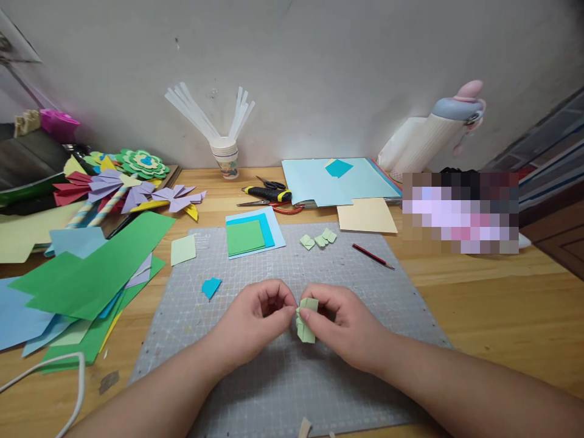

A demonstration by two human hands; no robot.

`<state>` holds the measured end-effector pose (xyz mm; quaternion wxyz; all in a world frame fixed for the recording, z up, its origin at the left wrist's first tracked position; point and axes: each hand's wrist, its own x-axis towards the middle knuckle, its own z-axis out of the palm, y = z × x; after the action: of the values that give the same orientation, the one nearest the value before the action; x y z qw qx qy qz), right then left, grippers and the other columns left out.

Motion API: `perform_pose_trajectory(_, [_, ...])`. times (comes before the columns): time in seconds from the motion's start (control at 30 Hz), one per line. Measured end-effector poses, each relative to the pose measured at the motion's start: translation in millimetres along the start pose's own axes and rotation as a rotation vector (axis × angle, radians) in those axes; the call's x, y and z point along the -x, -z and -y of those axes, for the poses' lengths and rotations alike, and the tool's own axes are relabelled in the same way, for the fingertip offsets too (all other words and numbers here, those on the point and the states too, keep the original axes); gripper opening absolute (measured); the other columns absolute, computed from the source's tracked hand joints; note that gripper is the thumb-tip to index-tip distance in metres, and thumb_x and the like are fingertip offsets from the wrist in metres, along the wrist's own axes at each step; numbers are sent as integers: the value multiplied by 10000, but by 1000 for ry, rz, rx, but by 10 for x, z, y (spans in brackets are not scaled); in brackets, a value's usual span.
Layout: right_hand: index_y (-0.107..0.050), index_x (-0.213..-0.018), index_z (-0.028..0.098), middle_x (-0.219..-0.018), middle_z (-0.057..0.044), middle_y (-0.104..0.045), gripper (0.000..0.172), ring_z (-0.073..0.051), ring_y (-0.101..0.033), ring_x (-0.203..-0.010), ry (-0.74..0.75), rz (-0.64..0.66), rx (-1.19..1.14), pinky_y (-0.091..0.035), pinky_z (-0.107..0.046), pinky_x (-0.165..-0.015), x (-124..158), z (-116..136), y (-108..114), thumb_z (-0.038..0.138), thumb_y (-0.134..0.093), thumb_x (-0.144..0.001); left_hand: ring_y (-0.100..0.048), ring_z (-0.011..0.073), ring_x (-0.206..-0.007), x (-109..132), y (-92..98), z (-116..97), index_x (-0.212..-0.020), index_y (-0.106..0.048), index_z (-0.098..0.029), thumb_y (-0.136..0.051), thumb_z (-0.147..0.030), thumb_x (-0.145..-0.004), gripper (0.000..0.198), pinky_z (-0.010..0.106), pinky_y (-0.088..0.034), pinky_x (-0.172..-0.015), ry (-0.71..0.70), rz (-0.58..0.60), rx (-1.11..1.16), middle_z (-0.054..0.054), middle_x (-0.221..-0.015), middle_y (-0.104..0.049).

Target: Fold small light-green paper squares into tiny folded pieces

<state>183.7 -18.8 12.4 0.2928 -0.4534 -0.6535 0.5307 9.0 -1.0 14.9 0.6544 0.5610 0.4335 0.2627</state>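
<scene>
Over the grey cutting mat [219, 389], my right hand [349, 322] pinches a piece of folded light green paper [309, 331] between thumb and fingers. My left hand [260, 319] is closed, with its thumb and forefinger pinched at the left edge of the same paper; the fingertips hide the exact contact. Beyond the hands lie several small folded light green pieces [320, 241]. A folded blue paper piece [212, 288] rests on the mat to the left. A stack of green and blue paper squares [245, 238] and a light green square [183, 250] are farther back.
A pencil [371, 256] lies at the right of the mat. Scissors [271, 184] and yellow-black pliers [269, 194] are at the back, near paper cups [225, 159] holding white strips. Green sheets [100, 274] and paper flowers [123, 188] occupy the left. A white cable [81, 383] curves at lower left.
</scene>
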Motion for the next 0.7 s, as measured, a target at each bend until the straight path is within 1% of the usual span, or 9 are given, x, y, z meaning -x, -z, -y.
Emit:
perform_pose_trajectory(0.17, [-457,-627,181,-589,45,-464,195,-93,-426,-565,11,-13,25,-336,-207,-529,-11,6,-6,169,-473,-821,-421,99,-596,4,-6,9,-693,-514,-150,-581,-244,-741,125,228,-329,-549,-16,-12,-38,-25,-636,-482])
perform_pose_trajectory(0.3, [-461,-647,183,-604,44,-471,182,-90,-422,-563,40,7,62,-334,-204,-526,-9,11,-5,170,-466,-828,-425,101,-592,11,-27,-7,-667,-504,-158,-567,-214,-720,99,233,-346,-559,-31,-47,-75,-28,-626,-485])
perform_pose_trajectory(0.4, [-455,-655,186,-605,45,-465,173,-90,-418,-564,97,-7,176,-320,-208,-529,6,1,-9,161,-464,-826,-430,101,-585,28,-55,-35,-636,-493,-164,-550,-182,-692,82,227,-352,-552,-41,-81,-110,-32,-607,-484])
perform_pose_trajectory(0.57, [-419,-636,185,-598,43,-444,180,-97,-414,-582,250,-25,393,-303,-236,-574,37,-23,-25,138,-470,-802,-444,105,-575,77,-96,-21,-595,-470,-176,-530,-142,-654,91,224,-351,-534,-79,-158,-236,-33,-588,-491])
perform_pose_trajectory(0.63, [-413,-628,185,-595,43,-438,181,-99,-407,-585,281,-25,407,-300,-241,-581,43,-25,-29,130,-474,-789,-442,105,-568,89,-103,-2,-589,-468,-178,-532,-135,-648,98,225,-344,-526,-99,-175,-271,-34,-586,-487])
perform_pose_trajectory(0.7, [-424,-625,185,-596,42,-439,180,-98,-407,-583,257,-26,350,-306,-236,-575,41,-20,-28,131,-477,-788,-444,105,-569,89,-102,3,-590,-471,-177,-541,-137,-656,104,226,-345,-530,-110,-181,-264,-35,-587,-482])
